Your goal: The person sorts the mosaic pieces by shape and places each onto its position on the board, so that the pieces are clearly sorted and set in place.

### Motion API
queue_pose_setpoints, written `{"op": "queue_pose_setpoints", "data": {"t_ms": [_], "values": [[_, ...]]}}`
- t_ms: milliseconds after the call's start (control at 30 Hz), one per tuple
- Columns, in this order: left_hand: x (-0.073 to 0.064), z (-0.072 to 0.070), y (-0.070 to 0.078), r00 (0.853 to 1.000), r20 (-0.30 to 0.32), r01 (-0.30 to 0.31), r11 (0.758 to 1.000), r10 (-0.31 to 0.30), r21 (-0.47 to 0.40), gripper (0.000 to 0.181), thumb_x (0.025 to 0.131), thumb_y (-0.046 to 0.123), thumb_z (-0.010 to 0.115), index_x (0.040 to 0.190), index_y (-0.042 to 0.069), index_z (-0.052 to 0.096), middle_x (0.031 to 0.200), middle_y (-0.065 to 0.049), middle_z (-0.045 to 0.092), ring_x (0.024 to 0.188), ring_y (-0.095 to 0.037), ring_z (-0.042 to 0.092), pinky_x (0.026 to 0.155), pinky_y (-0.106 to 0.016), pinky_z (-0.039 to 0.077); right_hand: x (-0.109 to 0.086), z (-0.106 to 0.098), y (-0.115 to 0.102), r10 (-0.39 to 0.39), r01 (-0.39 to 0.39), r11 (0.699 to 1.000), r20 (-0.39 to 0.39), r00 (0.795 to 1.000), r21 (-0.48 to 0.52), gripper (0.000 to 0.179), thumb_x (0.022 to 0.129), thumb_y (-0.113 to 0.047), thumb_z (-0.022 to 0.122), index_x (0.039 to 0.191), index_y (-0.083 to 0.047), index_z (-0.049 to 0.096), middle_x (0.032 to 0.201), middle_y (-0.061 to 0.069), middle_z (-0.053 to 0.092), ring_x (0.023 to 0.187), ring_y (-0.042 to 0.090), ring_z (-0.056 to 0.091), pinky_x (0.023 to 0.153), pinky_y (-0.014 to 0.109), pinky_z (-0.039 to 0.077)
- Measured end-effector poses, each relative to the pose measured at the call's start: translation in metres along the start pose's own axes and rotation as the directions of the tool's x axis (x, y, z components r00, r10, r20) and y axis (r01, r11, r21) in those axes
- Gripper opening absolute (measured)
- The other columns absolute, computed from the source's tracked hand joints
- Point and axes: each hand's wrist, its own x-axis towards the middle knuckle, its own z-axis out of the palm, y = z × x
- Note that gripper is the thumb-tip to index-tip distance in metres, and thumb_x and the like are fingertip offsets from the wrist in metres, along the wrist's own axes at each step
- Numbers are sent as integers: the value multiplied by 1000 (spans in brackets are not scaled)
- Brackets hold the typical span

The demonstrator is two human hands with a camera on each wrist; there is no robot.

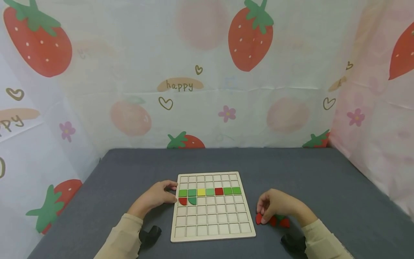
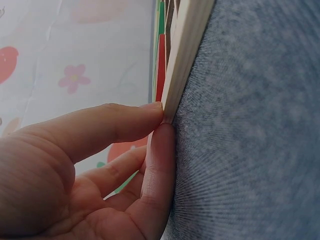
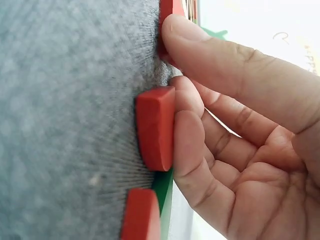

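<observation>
A pale wooden grid board (image 1: 210,230) lies on the grey table. One row holds several coloured square tiles, including a yellow tile (image 1: 201,192) and a red square tile (image 1: 219,191). Below them sit a red quarter-round tile (image 1: 183,201) and a green quarter-round tile (image 1: 192,200). My left hand (image 1: 157,194) touches the board's left edge with thumb and fingertips apart along it. To the board's right, my right hand (image 1: 279,203) pinches a red tile (image 1: 258,218) at the table; the thumb partly covers it. Another red tile (image 3: 156,127) lies beside the curled fingers.
More loose red tiles (image 1: 284,222) and a green tile (image 3: 164,192) lie under and beside the right hand. Dark wrist straps (image 1: 150,235) show at both sleeves. A strawberry-printed curtain (image 1: 136,72) rises behind the table and on both sides.
</observation>
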Motion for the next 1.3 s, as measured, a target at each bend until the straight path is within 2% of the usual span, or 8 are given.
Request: {"op": "queue_pose_setpoints", "data": {"t_ms": [233, 433, 600, 733, 967, 1300], "values": [[1, 0, -2, 1000, 11, 3, 1000, -3, -17, 60, 78, 1, 71, 135, -5, 55, 121, -16, 57, 101, -23, 54, 82, -33, 46, 1, 0, 0, 17, -17, 1000, -25, 1000, -9, 22, 69, 2, 84, 78, 1, 64, 67, -1, 59, 64, 13, 53, 61, 28, 46], [-1, -1, 0, 1000, 19, -7, 1000, 8, -20, 60, 78, 1, 71, 135, -6, 54, 122, -17, 57, 100, -23, 54, 80, -31, 47, 0, -1, 3, 43, -41, 998, -34, 999, 40, 14, 76, -4, 80, 76, 0, 66, 65, -2, 65, 61, 12, 60, 62, 30, 54], [-1, -1, -4, 1000, 27, -9, 999, 11, -47, 59, 78, 2, 72, 134, -6, 55, 121, -18, 57, 99, -22, 55, 79, -31, 48, -1, 0, 5, 62, -60, 992, -15, 998, 114, 13, 78, -1, 78, 86, 4, 70, 69, 1, 69, 64, 12, 65, 65, 32, 57], [-1, -3, -2, 999, 34, -25, 999, 26, -31, 60, 79, 3, 71, 135, -7, 54, 120, -18, 57, 99, -23, 54, 80, -30, 48, -1, 0, 4, 73, -72, 990, -9, 997, 117, 17, 80, -3, 76, 94, 5, 75, 77, 6, 74, 67, 12, 66, 66, 32, 58], [-1, -2, 1, 1000, 16, -12, 1000, 12, -20, 61, 77, 1, 72, 135, -6, 54, 122, -18, 58, 104, -25, 54, 85, -34, 47, 0, -3, 3, 103, -97, 991, -59, 993, 95, 15, 84, -11, 75, 91, 2, 77, 74, 3, 73, 66, 13, 65, 64, 33, 57], [2, 1, -2, 1000, -11, 13, 1000, -13, 9, 60, 76, 1, 71, 134, -3, 56, 120, -14, 59, 103, -23, 54, 88, -36, 45, -1, -4, 1, 86, -59, 978, -129, 988, 201, 21, 86, -10, 72, 98, 7, 73, 87, 8, 75, 72, 15, 69, 71, 35, 59]]}}
